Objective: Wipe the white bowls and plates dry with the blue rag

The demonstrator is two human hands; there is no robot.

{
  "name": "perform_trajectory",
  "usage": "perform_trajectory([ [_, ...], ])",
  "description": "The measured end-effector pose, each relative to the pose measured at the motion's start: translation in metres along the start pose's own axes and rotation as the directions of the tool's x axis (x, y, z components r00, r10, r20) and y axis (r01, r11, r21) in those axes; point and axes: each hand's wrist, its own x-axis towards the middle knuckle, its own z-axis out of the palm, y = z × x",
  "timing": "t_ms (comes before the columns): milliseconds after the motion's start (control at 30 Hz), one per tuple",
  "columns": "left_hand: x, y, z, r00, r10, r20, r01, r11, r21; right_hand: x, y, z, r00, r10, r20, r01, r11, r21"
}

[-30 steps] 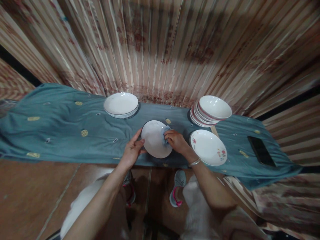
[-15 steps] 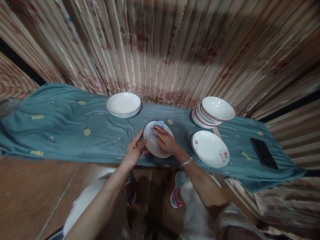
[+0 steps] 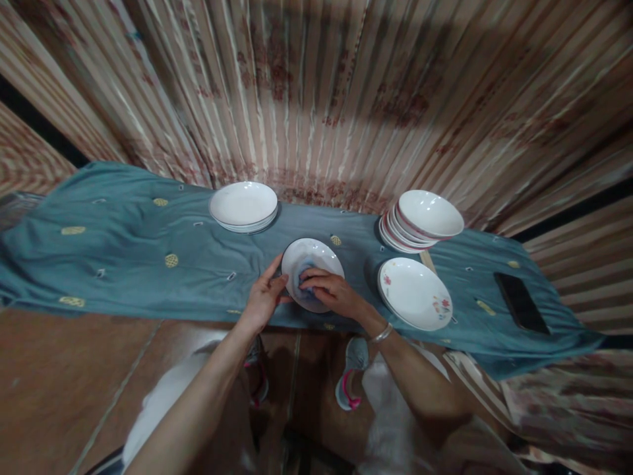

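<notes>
A white plate [image 3: 322, 249] is tilted up a little near the front edge of the table. My left hand [image 3: 266, 295] grips its left rim, thumb on the upper face and fingers beneath. On the inner face of the plate, my right hand [image 3: 332, 290] presses a light blue cloth [image 3: 305, 272], its fingers bunched over it. The cloth is blurred and partly hidden under the fingers. A bracelet circles my right wrist.
A stack of plates [image 3: 243, 206] stands behind to the left. Bowls [image 3: 429, 214] are stacked at the back right, with flowered plates [image 3: 415, 293] in front. A black phone [image 3: 521, 302] lies at the far right on the green tablecloth [image 3: 128, 264]. A curtain hangs behind.
My right hand and the cloth have moved from the plate's far side down toward its middle and near side. My left hand keeps its hold on the rim.
</notes>
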Motion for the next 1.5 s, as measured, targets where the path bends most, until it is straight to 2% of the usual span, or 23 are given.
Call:
perform_trajectory([
  [300,0.003,-0.002,-0.001,1.0,0.008,-0.014,-0.008,1.0,0.021,-0.015,0.018,-0.009,0.998,0.057,-0.037,-0.059,0.997,-0.058],
  [667,0.003,0.0,0.0,1.0,0.009,-0.001,-0.009,0.999,0.036,-0.01,0.039,-0.011,0.983,0.051,-0.176,-0.083,0.98,-0.182],
  [833,0.003,-0.001,0.001,1.0,0.01,-0.002,-0.01,0.999,0.037,0.003,0.034,-0.005,0.973,0.061,-0.224,-0.108,0.974,-0.201],
  [1000,0.002,-0.002,0.0,1.0,0.012,0.008,-0.012,1.0,0.016,0.015,0.027,0.006,0.977,0.074,-0.2,-0.115,0.973,-0.201],
  [1267,0.002,-0.001,0.0,1.0,0.014,-0.002,-0.014,0.999,-0.03,0.023,0.006,0.019,0.99,0.008,-0.141,-0.021,0.995,-0.095],
  [1500,0.004,-0.005,-0.002,1.0,0.021,-0.002,-0.021,1.0,-0.021,0.014,-0.012,0.019,0.992,-0.041,-0.122,0.044,0.999,0.016],
])
